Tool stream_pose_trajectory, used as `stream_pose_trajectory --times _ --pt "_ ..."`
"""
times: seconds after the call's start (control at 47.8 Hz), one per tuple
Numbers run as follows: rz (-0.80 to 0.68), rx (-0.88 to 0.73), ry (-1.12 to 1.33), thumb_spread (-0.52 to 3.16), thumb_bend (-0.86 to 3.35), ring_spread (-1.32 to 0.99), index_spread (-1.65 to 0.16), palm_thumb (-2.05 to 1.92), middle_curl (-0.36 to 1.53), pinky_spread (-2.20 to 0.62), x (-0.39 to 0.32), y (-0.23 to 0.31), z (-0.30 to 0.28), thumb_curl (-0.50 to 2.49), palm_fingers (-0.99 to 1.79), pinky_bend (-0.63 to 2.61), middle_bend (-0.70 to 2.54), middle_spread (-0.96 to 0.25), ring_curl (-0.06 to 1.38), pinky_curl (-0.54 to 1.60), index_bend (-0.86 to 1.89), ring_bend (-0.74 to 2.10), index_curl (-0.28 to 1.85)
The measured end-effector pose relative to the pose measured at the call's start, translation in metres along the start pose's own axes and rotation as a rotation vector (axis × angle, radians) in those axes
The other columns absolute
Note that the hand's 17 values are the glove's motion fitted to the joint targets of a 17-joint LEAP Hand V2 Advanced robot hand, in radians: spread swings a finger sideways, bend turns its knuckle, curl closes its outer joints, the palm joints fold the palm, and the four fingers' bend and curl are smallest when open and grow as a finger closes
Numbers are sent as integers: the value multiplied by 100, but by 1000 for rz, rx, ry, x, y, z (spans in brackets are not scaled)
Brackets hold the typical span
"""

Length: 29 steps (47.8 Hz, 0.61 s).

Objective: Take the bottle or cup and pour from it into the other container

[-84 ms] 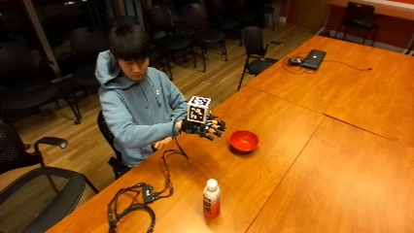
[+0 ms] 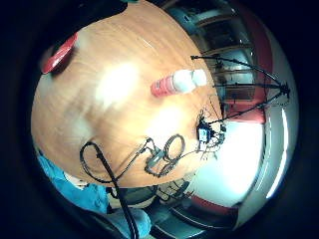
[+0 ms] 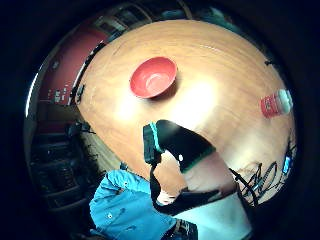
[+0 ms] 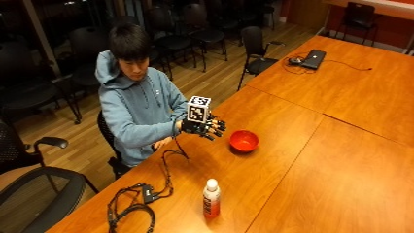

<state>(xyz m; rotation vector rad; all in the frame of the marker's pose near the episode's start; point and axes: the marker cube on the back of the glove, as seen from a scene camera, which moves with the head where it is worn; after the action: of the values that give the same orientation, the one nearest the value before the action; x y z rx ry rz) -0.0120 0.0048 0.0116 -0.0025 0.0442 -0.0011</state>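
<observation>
Fingers of the gloved right hand (image 4: 206, 127) are seen relaxed and slightly spread above the wooden table (image 4: 336, 160), with nothing held. No writing can be read on any label. Largest to smallest: a red bowl (image 4: 244, 141) is placed just beside the hand; a white-capped bottle (image 4: 211, 198) with a red label is stood upright nearer the table's front edge, well apart.

Bottle (image 2: 177, 83) upright on wooden table (image 2: 109, 114)
</observation>
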Motion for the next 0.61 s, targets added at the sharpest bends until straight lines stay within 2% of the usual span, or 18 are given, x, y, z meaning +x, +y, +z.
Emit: stream_pose_trajectory --times 0.23,0.606 --pt "-9 6 -30 97 9 12 -37 31 11 22 -1 1 0 18 4 75 18 0 15 22 13 40 8" --pt "12 1 0 109 -1 13 -40 35 20 24 17 11 6 26 0 80 19 0 20 25 14 45 14"
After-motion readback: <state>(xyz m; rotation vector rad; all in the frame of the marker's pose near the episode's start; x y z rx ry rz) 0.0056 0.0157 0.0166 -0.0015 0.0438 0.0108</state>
